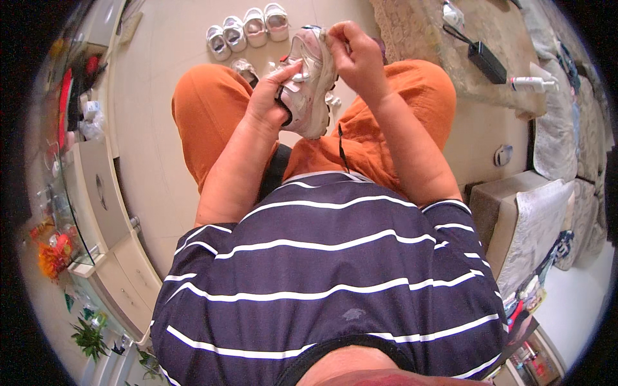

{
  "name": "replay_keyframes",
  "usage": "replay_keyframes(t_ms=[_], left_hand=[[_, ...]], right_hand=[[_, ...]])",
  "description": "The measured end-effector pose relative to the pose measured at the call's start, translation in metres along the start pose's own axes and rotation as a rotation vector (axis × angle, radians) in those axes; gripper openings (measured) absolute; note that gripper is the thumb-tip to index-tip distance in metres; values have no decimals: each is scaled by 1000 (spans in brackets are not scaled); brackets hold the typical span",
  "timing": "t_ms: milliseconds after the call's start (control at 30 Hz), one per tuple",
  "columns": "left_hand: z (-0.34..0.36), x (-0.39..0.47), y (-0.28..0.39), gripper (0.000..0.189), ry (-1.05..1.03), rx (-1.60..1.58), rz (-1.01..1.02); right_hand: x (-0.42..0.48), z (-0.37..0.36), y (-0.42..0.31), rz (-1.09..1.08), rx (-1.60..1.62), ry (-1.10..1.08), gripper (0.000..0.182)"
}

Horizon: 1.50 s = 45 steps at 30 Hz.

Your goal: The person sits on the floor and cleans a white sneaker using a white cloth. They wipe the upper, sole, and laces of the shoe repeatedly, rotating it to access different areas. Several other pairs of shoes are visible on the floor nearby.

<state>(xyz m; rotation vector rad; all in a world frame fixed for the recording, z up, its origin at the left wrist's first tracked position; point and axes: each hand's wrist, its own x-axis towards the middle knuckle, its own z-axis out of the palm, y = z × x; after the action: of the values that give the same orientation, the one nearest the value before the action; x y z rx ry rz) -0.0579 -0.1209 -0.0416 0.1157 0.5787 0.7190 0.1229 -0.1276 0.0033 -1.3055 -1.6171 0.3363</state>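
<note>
My left hand (272, 96) grips a white and pale pink sneaker (309, 103) between my knees, the thumb lying over its straps near the opening. The shoe is tilted, with its toe pointing away from me and its dark-edged sole turned to the right. At the toe end, the curled fingers of my right hand (355, 55) touch the edge of the sole. Whether a small thing is pinched in those fingers is hidden. Another light shoe (245, 71) stands on the floor beyond my left knee, partly covered by the knee.
Several white shoes (255, 26) stand in a row on the tiled floor ahead. A table (483, 91) at the right bears a black box-shaped device (486, 62) and a white bottle (531, 84). A cabinet (101, 173) runs along the left, and a covered seat (526, 227) stands at the right.
</note>
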Motion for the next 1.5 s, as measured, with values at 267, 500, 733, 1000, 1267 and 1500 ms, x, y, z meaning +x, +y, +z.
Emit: replay_keyframes(t_ms=[267, 500, 733, 1000, 1267, 1500], left_hand=[[3, -1, 8, 20, -4, -4, 48], [12, -6, 8, 21, -2, 77, 144], [6, 1, 8, 21, 28, 6, 127], [12, -3, -3, 21, -15, 48, 110], [4, -4, -3, 22, -28, 91, 97], [1, -1, -4, 23, -9, 80, 110]], right_hand=[[-28, 1, -10, 16, 22, 37, 6], [10, 3, -8, -63, -77, -19, 5], [-30, 5, -11, -57, -86, 88, 6], [14, 4, -1, -72, -130, -13, 10], [-8, 2, -3, -41, -42, 101, 9], [4, -2, -4, 11, 34, 6, 8]])
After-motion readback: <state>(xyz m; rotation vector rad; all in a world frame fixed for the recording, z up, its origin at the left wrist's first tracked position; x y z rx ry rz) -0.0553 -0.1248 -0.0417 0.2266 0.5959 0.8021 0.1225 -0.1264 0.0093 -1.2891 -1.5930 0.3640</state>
